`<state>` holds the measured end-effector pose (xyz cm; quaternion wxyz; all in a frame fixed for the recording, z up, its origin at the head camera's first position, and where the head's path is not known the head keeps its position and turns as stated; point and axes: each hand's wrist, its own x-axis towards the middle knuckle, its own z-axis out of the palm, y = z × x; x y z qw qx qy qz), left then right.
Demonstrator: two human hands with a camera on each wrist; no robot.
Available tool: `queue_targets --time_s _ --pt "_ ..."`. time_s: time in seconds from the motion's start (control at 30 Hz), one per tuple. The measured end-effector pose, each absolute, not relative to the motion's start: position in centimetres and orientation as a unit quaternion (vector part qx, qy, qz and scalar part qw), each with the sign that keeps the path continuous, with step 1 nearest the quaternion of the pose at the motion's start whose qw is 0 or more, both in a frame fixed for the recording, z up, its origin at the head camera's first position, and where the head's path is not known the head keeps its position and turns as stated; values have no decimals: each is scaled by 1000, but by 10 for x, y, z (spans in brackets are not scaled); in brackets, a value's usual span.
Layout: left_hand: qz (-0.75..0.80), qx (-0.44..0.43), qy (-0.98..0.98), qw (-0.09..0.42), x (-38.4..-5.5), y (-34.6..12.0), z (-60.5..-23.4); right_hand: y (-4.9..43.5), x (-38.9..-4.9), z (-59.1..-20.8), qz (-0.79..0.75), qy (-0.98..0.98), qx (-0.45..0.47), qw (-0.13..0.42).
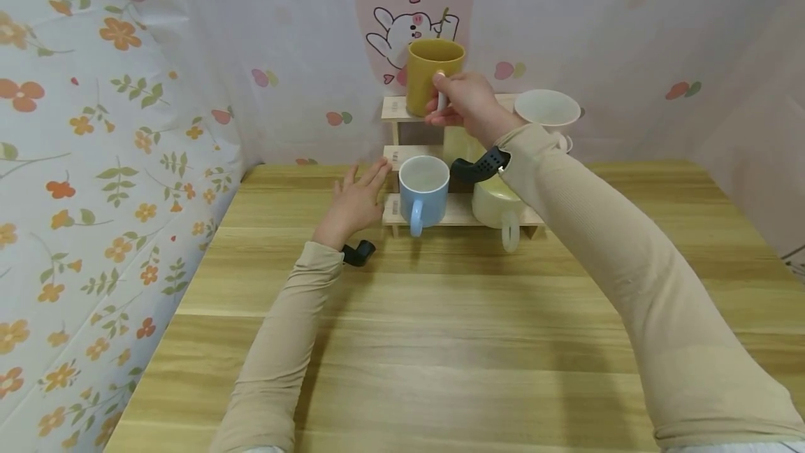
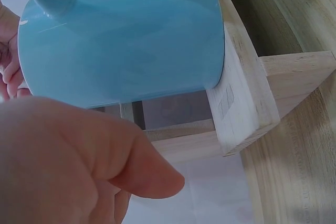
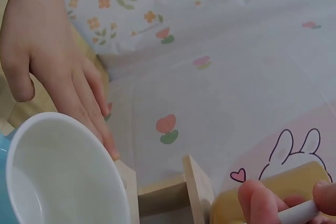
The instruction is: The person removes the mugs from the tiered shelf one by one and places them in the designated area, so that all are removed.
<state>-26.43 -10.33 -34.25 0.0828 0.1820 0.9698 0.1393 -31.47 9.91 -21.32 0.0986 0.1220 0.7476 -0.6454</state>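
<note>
My right hand point(image 1: 468, 100) pinches the pale handle of a mustard-yellow mug point(image 1: 420, 82), which is upright at the left end of a wooden three-tier rack's top shelf point(image 1: 391, 110). Whether its base touches that shelf cannot be told. My left hand point(image 1: 355, 205) has its fingers extended, their tips at the left end of the middle shelf point(image 1: 391, 155). Just right of that hand, a light-blue mug point(image 1: 434, 210) stands on the bottom shelf point(image 1: 462, 212), handle toward me. In the left wrist view, my left thumb point(image 2: 152, 174) is below this mug.
A pale-yellow mug point(image 1: 497, 210) stands at the bottom shelf's right, and another yellowish mug point(image 1: 458, 144) is partly hidden behind my right wrist. A white-rimmed mug point(image 1: 547, 109) is at the upper right. Behind the wooden table point(image 1: 440, 341) hangs a printed cloth point(image 1: 302, 40).
</note>
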Motion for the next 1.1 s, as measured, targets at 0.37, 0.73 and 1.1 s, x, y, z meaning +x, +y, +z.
queue_targets --time_s 0.37,0.73,1.1 --pt "139 178 970 90 -265 -100 -341 98 -309 -210 -641 756 101 78" --pt "137 176 971 81 -266 -98 -340 109 -298 -196 -621 778 79 61" --pt "134 178 971 81 -268 -97 -341 139 -289 -182 -647 756 94 40"
